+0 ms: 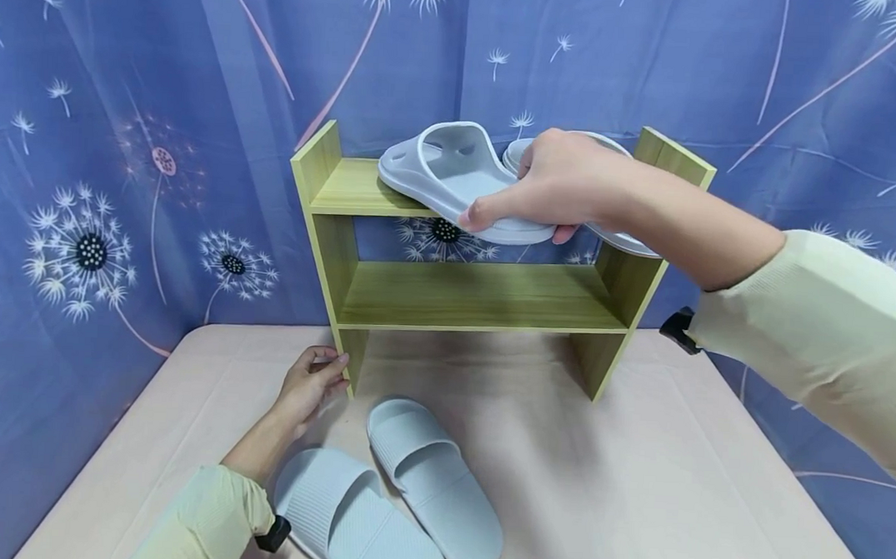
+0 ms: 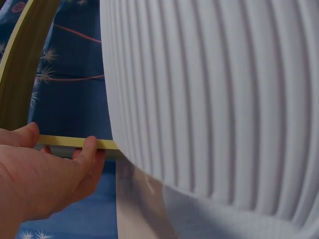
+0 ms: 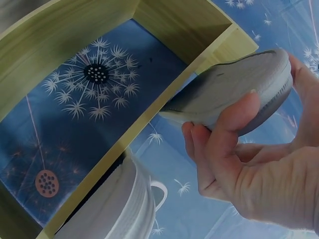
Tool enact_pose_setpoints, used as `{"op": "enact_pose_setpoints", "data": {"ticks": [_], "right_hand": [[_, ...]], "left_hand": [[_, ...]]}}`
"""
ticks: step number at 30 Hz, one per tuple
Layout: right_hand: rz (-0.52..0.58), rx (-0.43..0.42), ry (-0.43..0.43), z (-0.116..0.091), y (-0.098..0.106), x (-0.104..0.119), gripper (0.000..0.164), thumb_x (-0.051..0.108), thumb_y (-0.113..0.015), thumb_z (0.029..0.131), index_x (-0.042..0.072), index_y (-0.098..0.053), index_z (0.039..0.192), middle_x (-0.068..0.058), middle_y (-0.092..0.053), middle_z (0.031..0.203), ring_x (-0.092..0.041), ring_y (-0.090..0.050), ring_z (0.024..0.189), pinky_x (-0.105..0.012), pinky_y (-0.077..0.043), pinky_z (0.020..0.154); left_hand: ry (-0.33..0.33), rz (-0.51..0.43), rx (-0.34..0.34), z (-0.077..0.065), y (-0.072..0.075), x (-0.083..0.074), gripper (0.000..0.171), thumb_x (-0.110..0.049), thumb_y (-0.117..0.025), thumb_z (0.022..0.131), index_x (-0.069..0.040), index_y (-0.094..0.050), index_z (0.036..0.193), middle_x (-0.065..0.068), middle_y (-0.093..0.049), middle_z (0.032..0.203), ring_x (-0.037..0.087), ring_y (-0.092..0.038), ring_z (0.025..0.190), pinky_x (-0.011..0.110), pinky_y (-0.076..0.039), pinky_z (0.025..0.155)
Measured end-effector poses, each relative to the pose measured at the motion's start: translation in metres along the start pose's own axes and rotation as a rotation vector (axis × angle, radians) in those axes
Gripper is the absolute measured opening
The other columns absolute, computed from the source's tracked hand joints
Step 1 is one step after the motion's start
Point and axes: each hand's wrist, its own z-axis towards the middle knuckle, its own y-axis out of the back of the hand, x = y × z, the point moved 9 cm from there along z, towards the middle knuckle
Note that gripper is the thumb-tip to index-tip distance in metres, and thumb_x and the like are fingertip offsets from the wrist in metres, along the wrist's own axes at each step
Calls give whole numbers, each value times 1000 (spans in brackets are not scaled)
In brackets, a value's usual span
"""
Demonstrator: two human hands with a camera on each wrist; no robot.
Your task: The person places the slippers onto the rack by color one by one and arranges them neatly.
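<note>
A light wooden two-tier rack (image 1: pixel 485 298) stands on the table. My right hand (image 1: pixel 565 176) grips the heel end of a pale blue-grey slipper (image 1: pixel 453 167) with cut-outs in its upper. Its toe lies over the top board, and its heel reaches past the front edge. In the right wrist view my fingers curl round this heel (image 3: pixel 249 84). A second slipper (image 1: pixel 621 239) of the same colour is beside it, partly hidden by my wrist. Low at the rack's left side, my left hand (image 1: pixel 311 390) holds the front edge of the side panel (image 2: pixel 65 141) between thumb and fingers.
Two blue-grey slide slippers, one to the left (image 1: pixel 384 535) and one to the right (image 1: pixel 446 496), lie on the pink cloth (image 1: pixel 671 489) in front of the rack. A blue dandelion-print curtain (image 1: pixel 164 67) hangs behind and at the sides.
</note>
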Motion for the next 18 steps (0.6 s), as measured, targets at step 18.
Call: {"op": "enact_pose_setpoints", "data": {"ticks": [18], "right_hand": [[-112,-12,82,5,-15,24,66,70,-63,77,5,-57,86,-8,-60,77,-19,-61,60,-29,-51,53]], "left_hand": [[8,-9,-3,0,0,2,27,-13,-57,97,-1,-40,115,7,-47,106,16,-54,91,39,-51,100]]}}
